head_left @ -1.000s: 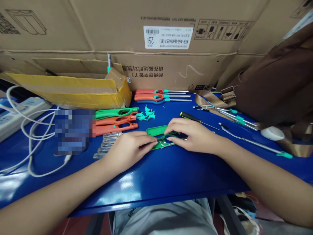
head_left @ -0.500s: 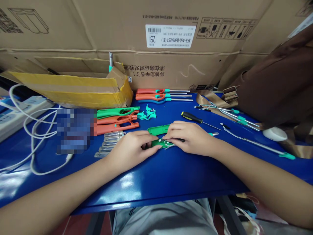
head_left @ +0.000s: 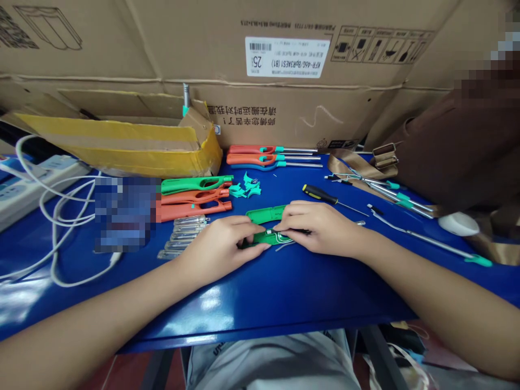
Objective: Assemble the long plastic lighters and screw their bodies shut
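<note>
Both hands work on a green lighter shell half lying on the blue table. My left hand pinches the shell's left end with curled fingers. My right hand presses down on the shell's right part, where thin wires and a metal tube lie in it. A second green shell half lies just behind, touching my right fingertips. Only a small part of the held shell shows between the hands.
Green and orange shell halves, clear gas tubes and teal triggers lie at left-centre. Finished orange lighters sit at the back. A screwdriver, metal nozzles, white cables and cardboard boxes surround.
My left hand slid a little right along the green shell and my right hand closed down over it, covering the opening that showed a second ago. The view shifted slightly.
</note>
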The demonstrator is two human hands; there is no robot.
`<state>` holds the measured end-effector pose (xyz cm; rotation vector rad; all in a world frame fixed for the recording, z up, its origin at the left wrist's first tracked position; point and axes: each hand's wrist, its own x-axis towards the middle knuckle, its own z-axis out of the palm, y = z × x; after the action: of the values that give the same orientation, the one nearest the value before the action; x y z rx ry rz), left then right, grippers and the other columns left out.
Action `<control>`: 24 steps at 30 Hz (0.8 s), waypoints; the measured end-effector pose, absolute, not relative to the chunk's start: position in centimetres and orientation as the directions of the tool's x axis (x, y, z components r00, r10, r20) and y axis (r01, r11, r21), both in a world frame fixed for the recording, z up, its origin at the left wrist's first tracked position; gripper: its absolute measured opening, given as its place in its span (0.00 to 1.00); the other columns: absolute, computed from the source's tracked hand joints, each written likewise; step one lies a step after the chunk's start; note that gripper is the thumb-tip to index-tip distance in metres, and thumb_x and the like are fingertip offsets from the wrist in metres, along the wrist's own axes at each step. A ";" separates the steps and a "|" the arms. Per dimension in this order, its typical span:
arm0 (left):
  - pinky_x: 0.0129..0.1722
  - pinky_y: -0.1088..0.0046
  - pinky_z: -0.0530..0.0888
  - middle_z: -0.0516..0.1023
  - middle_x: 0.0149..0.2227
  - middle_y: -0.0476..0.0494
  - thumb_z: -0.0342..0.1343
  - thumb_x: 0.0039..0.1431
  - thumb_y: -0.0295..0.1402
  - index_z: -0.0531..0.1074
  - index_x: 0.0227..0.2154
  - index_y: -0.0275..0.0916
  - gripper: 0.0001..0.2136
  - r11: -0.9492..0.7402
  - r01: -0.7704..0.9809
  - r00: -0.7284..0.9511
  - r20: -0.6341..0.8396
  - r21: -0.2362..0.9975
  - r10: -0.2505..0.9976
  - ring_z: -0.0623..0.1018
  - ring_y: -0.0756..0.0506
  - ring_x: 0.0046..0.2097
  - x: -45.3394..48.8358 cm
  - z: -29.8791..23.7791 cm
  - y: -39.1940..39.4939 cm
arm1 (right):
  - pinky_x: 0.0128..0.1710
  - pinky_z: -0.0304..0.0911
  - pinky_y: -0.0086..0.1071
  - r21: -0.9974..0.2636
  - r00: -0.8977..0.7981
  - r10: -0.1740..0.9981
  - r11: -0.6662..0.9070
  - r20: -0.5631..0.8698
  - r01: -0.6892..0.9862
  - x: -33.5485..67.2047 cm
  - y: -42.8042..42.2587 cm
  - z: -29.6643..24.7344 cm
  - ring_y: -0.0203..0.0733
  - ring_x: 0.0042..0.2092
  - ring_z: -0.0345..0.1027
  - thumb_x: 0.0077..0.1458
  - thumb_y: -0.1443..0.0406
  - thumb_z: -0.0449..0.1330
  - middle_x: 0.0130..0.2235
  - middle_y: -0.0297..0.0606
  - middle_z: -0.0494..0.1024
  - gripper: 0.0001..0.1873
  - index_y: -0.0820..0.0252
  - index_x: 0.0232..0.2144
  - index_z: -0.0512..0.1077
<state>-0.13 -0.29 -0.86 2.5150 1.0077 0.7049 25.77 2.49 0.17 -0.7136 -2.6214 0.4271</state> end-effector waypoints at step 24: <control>0.36 0.71 0.74 0.78 0.33 0.45 0.62 0.66 0.35 0.81 0.47 0.34 0.12 -0.694 0.537 0.650 0.289 0.480 0.703 0.78 0.46 0.35 -0.2 -1.0 -0.6 | 0.45 0.69 0.36 -0.452 -0.828 0.496 0.821 0.260 0.350 26.3 2.7 1.0 0.43 0.43 0.75 0.66 0.70 0.60 0.40 0.42 0.83 0.09 0.60 0.43 0.81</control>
<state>-0.15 -0.57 -1.01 2.5183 0.9838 0.6562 26.27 2.75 1.01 -0.6365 -2.6343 0.5535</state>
